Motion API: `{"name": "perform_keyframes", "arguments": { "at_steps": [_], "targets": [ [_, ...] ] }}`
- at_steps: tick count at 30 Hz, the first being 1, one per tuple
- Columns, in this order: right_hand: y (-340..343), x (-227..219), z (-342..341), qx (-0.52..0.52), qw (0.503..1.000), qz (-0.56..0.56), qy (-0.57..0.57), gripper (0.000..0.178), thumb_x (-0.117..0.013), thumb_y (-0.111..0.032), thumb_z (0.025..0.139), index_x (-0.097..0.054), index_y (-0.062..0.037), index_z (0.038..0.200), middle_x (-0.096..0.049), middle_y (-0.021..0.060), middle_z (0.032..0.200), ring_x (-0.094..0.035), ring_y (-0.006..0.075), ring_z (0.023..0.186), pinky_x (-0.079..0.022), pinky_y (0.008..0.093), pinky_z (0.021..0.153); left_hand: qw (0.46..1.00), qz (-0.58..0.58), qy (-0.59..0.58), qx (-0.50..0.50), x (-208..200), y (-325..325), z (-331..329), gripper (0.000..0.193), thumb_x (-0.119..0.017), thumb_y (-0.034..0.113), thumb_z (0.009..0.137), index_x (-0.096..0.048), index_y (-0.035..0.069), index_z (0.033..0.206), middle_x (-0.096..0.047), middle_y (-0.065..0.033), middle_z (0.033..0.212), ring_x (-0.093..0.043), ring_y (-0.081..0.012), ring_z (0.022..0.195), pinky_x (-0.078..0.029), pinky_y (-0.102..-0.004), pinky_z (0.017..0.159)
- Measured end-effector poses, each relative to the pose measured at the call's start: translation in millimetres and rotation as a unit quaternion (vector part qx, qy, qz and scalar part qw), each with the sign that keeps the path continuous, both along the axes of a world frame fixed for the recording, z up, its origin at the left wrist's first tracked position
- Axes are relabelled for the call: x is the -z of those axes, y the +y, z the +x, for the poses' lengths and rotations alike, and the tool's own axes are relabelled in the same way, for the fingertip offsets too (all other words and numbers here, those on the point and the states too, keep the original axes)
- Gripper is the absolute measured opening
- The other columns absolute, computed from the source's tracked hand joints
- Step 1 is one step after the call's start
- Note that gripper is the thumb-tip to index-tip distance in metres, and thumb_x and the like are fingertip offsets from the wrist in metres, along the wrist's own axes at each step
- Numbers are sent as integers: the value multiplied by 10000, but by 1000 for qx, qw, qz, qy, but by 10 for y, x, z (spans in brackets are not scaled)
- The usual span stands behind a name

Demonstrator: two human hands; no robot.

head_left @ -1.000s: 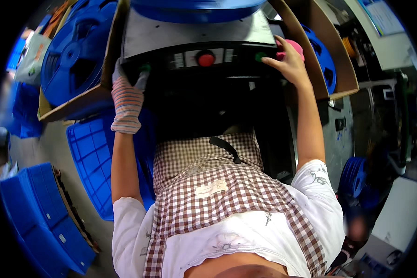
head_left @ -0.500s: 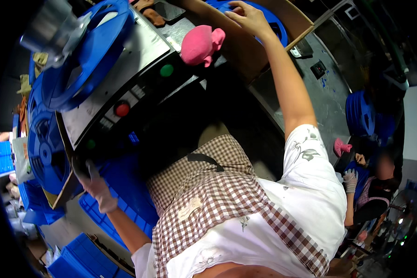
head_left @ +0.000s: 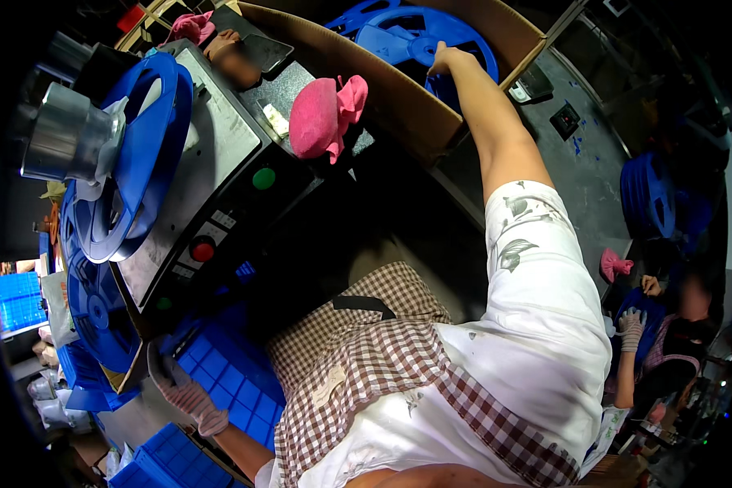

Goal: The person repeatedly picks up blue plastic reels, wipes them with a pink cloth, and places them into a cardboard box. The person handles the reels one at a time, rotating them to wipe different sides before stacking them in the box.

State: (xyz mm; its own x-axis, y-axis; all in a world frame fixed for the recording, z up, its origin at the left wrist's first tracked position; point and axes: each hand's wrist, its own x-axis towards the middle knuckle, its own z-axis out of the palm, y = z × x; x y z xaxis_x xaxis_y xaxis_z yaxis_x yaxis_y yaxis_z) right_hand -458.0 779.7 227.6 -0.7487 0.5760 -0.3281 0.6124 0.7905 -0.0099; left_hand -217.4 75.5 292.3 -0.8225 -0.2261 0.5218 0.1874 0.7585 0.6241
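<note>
My bare right hand [head_left: 451, 62] reaches into the cardboard box at the top and is closed at a spoked blue plastic reel [head_left: 390, 42]; its fingertips are partly hidden. On my left hand [head_left: 185, 392] is a striped work glove with dark finger parts. Its fingers stretch out beside the lower edge of a carton holding another blue reel [head_left: 98, 309], and nothing shows in them. A large blue reel [head_left: 159, 154] sits on the machine's metal spindle [head_left: 67, 134], tilted toward the rim of the view.
The machine panel has a green button [head_left: 263, 179] and a red button [head_left: 202, 250]. A pink cloth bundle [head_left: 321, 122] rests by its corner. The cardboard box [head_left: 366, 85] has high walls. Blue crates [head_left: 236, 390] stand below my left hand. A co-worker's gloved hand [head_left: 631, 329] is at the right.
My right hand has come down from the far side of the box onto the reel's near right side. My left hand has shifted slightly down and right. The whole view has swung.
</note>
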Motion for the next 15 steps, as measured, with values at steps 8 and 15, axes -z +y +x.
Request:
{"name": "perform_keyframes", "arguments": {
  "at_steps": [8,15],
  "targets": [
    [71,-571,311,-13,942,34,334,789,-641,-564,707,-447,-140,1345,-517,235,1284,-489,404,1192,-384,493,981,988,-43,31,145,-539,415,-459,412,-583,33,866,-513,12,1271,-587,-116,1208,-529,-205,1147,-390,-321,1001],
    [-742,-1322,1627,-105,694,-340,626,551,-520,-397,869,-477,-55,1300,-592,115,999,-587,222,969,-439,310,896,927,-284,127,209,-919,781,-1282,425,-640,97,825,-532,58,1234,-580,-150,1187,-544,-308,1131,-439,-384,958]
  ]
}}
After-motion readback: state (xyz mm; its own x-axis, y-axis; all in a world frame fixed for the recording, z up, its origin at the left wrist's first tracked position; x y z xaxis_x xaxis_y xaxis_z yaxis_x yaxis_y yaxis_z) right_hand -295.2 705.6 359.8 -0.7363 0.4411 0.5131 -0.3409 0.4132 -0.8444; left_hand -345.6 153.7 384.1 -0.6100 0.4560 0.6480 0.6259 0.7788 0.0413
